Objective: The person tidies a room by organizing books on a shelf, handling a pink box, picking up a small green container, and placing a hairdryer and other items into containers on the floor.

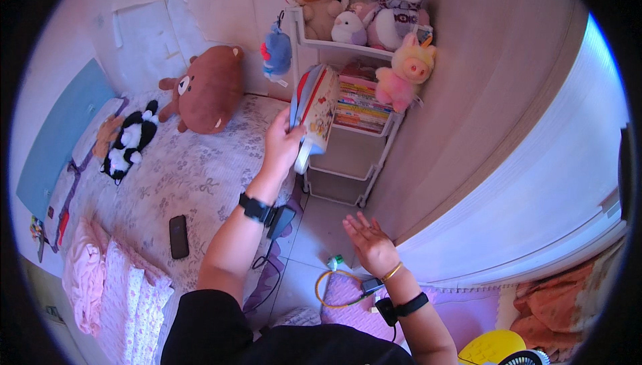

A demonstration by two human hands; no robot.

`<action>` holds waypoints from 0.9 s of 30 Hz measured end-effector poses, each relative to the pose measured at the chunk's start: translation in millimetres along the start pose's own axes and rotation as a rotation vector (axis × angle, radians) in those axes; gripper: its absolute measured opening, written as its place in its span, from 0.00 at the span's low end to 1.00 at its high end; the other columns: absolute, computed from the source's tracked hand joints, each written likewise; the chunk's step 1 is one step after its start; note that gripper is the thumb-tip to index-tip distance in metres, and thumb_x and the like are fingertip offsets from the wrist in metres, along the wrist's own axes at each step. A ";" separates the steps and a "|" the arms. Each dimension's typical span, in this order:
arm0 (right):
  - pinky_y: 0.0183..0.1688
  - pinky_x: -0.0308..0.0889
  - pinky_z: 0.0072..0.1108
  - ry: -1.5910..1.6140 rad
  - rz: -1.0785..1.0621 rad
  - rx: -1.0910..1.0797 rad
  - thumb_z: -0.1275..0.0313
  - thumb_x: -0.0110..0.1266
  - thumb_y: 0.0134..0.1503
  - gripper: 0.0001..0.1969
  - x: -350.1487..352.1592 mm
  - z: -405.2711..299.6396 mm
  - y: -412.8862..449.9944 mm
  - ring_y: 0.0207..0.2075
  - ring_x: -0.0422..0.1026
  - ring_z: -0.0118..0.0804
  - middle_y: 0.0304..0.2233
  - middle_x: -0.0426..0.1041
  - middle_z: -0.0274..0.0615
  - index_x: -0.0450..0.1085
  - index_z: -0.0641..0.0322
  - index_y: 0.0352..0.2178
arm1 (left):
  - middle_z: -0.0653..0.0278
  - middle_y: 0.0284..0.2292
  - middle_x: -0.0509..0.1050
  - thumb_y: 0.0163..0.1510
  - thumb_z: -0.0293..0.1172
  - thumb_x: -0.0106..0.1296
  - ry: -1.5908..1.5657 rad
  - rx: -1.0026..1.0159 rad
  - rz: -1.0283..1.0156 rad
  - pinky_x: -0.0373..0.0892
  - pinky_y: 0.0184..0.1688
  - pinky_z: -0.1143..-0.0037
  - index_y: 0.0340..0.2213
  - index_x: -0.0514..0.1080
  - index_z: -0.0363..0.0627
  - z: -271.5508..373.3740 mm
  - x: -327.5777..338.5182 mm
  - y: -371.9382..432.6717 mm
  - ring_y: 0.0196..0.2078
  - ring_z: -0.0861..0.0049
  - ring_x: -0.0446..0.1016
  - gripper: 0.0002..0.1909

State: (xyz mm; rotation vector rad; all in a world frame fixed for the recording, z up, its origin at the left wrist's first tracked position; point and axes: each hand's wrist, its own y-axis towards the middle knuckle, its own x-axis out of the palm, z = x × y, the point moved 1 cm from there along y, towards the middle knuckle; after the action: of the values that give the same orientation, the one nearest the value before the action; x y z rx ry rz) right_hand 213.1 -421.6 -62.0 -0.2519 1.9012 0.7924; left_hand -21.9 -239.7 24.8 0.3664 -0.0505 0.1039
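Observation:
My left hand (284, 140) is closed around the edge of a zippered pouch (318, 107) with a printed pattern, red trim and a pale strap at its lower end. The pouch is held up in front of a white tiered storage cart (346, 48). My right hand (372, 247) holds nothing; its fingers are spread over the floor, below and to the right of the pouch. Books (363, 107) fill one tier of the cart, and a pink and yellow plush toy (406, 71) hangs at its right side.
Left lies a bed (200, 184) with a brown bear plush (213, 89), black and white plush toys (133, 139), a phone (178, 237) and folded bedding (133, 290). A wooden panel (476, 114) rises right of the cart. A yellow cable (319, 292) lies near my right hand.

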 end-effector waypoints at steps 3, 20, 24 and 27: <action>0.58 0.60 0.43 -0.083 -0.053 -0.086 0.79 0.50 0.48 0.28 3.9 2.8 -2.8 0.59 0.64 0.47 0.56 0.67 0.43 0.65 0.60 0.54 | 0.57 0.42 0.75 0.52 0.15 0.49 -0.001 0.052 0.004 0.69 0.44 0.77 0.55 0.63 0.35 -8.2 7.5 41.0 0.40 0.76 0.74 0.27; 0.59 0.59 0.41 -0.028 -0.111 -0.262 0.71 0.45 0.56 0.23 27.4 20.4 -20.9 0.60 0.63 0.45 0.54 0.69 0.44 0.64 0.60 0.55 | 0.41 0.42 0.75 0.47 0.21 0.52 0.477 0.190 0.140 0.69 0.50 0.67 0.51 0.66 0.30 -101.8 34.7 223.5 0.47 0.50 0.74 0.27; 0.59 0.60 0.40 -0.029 -0.107 -0.292 0.71 0.45 0.56 0.24 27.1 18.7 -19.7 0.60 0.64 0.43 0.54 0.69 0.42 0.64 0.60 0.55 | 0.39 0.43 0.74 0.48 0.24 0.52 0.544 0.221 0.159 0.69 0.50 0.65 0.51 0.66 0.31 -107.4 40.3 223.4 0.48 0.48 0.73 0.26; 0.59 0.60 0.40 -0.014 -0.115 -0.304 0.71 0.45 0.56 0.24 28.2 17.9 -18.7 0.60 0.64 0.43 0.54 0.69 0.43 0.64 0.60 0.55 | 0.37 0.42 0.73 0.49 0.28 0.54 0.691 0.334 0.150 0.69 0.49 0.63 0.52 0.65 0.33 -103.6 31.5 222.6 0.47 0.46 0.73 0.28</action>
State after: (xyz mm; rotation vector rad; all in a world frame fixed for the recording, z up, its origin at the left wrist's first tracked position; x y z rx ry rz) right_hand 222.5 -419.9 -99.1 -0.5373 1.7322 1.0002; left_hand -12.0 7.2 9.4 0.6432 0.6301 0.3854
